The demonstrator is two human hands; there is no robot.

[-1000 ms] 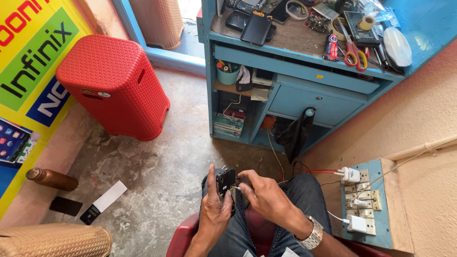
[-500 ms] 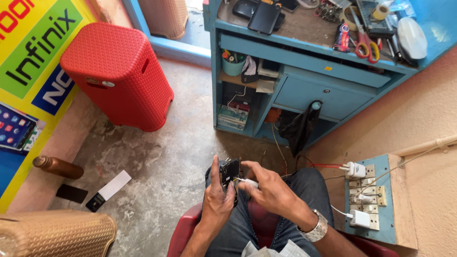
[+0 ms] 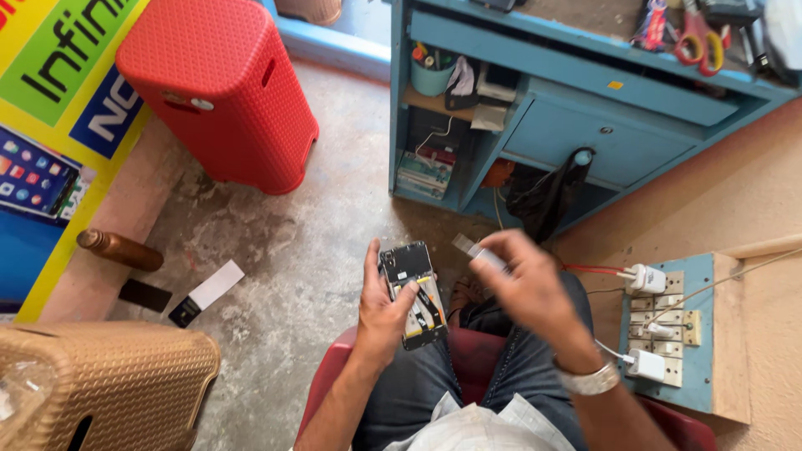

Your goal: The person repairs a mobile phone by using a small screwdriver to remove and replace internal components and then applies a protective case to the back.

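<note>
My left hand grips an opened phone with its back cover off, dark inner boards and cables showing, held above my lap. My right hand is lifted just right of the phone and pinches a small pale strip-like part between thumb and fingers; the hand is blurred. A silver watch is on that wrist. I sit on a red seat in dark jeans.
A blue workbench with a drawer, shelves, scissors and tools stands ahead. A red plastic stool is at left, a tan woven stool at lower left. A brown bottle and small boxes lie on the concrete floor. A switchboard with plugged chargers is at right.
My right hand has pulled away from the phone to the right, holding the small pale part. The camera has moved closer, and the phone's open back now faces up.
</note>
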